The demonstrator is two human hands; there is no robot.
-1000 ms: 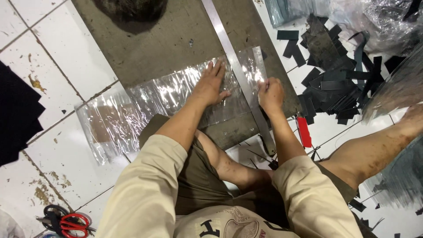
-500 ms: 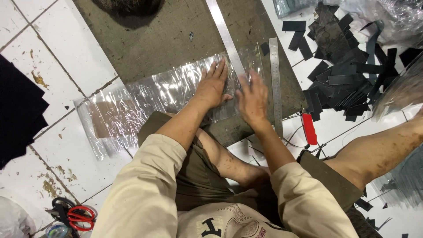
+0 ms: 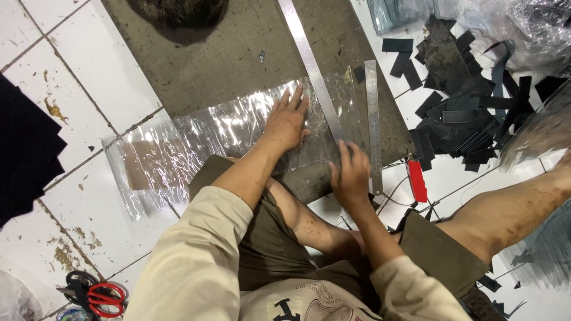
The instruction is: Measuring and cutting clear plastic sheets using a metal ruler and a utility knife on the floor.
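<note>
My left hand (image 3: 287,122) lies flat, fingers spread, pressing a sheet of clear crinkled plastic (image 3: 196,142) onto a grey-brown cutting board (image 3: 226,59). My right hand (image 3: 351,175) rests at the near end of a long steel ruler (image 3: 309,59) that runs diagonally across the plastic; its fingers touch the ruler's lower end. A shorter steel ruler (image 3: 373,119) lies just right of that hand, parallel to the board's right edge.
A heap of black cut strips (image 3: 458,107) covers the tiles at right. A red utility knife (image 3: 417,180) lies by my right knee. Red-handled scissors (image 3: 98,292) lie at bottom left. Black sheets (image 3: 24,148) sit at left, plastic bags (image 3: 523,30) at top right.
My right hand has drawn back from the plastic toward me, down to the long ruler's near end. The short ruler now lies uncovered beside it. My left hand stays pressed on the plastic.
</note>
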